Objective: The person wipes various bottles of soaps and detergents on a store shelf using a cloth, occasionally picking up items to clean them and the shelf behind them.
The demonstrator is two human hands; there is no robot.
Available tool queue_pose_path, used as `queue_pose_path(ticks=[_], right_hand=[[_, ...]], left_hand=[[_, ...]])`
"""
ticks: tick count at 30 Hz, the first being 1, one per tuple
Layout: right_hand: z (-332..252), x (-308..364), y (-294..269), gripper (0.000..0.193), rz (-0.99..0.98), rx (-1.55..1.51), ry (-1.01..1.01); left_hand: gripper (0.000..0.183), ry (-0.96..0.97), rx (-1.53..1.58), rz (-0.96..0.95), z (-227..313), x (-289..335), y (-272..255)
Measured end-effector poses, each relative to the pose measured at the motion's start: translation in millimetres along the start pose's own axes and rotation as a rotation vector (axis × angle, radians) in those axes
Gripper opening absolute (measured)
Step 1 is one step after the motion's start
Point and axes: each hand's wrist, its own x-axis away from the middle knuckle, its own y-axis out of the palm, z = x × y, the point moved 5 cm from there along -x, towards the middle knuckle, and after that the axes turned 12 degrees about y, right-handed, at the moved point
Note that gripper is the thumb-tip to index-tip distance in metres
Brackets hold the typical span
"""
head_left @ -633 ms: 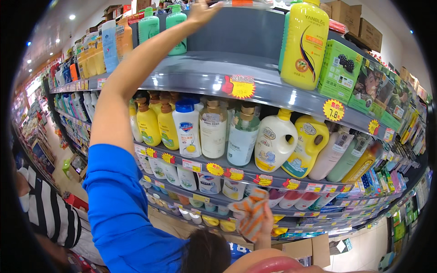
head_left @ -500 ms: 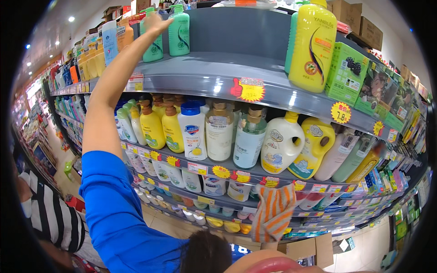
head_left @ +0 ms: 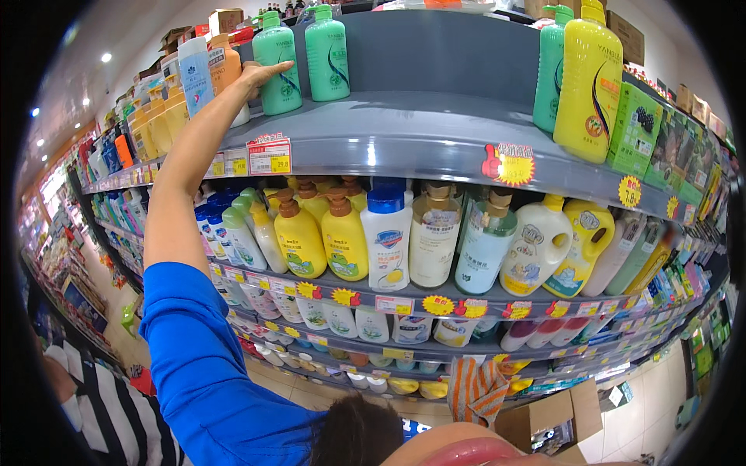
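On the grey top shelf, my left hand (head_left: 263, 76) is closed around a green pump bottle (head_left: 277, 46), its fingers across the lower body. A second green pump bottle (head_left: 327, 66) stands just to its right. To the left of the hand are an orange bottle (head_left: 224, 64) and a light blue bottle (head_left: 195, 76). An orange-and-grey striped cloth (head_left: 475, 388) hangs low in front of the lower shelves. My right hand cannot be made out; the cloth may hide it.
Yellow (head_left: 588, 93) and green bottles (head_left: 549, 78) stand at the top shelf's right end beside green boxes (head_left: 636, 128). Shelves below hold several bottles, including a white one with a blue cap (head_left: 386, 241). An opened carton (head_left: 536, 419) sits below; a person in stripes (head_left: 116, 412) is at lower left.
My left hand has come down from the bottle's pump top to its lower body and closed around it. The shelf and its goods sit farther right in view, and the striped cloth is lower.
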Motion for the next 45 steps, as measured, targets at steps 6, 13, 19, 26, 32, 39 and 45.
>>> queue_pose_path(ticks=[6,13,19,26,32,39,45], right_hand=[[20,-6,36,0.067,-0.097,0.111,0.048],[32,-12,56,0.076,-0.214,0.227,0.141],[42,-11,78,0.084,-0.405,0.379,0.212],[71,-9,164,0.093,-0.878,0.695,-0.001],[135,48,204,0.096,-0.627,1.204,-0.587],[221,104,164,0.085,-0.699,1.534,-0.784],[219,64,211,0.066,-0.627,1.352,-0.696]], left_hand=[[0.067,0.076,0.118,0.152,22,11,7],[0.047,0.376,0.655,0.044,127,78,-12],[0.055,0.52,0.928,0.02,192,254,-34],[0.075,0.105,1.077,-0.036,95,474,42],[0.059,-0.175,1.108,0.104,-3,553,85],[0.063,-0.286,1.207,0.08,-44,608,57],[0.069,-0.244,1.138,0.101,-40,623,58]])
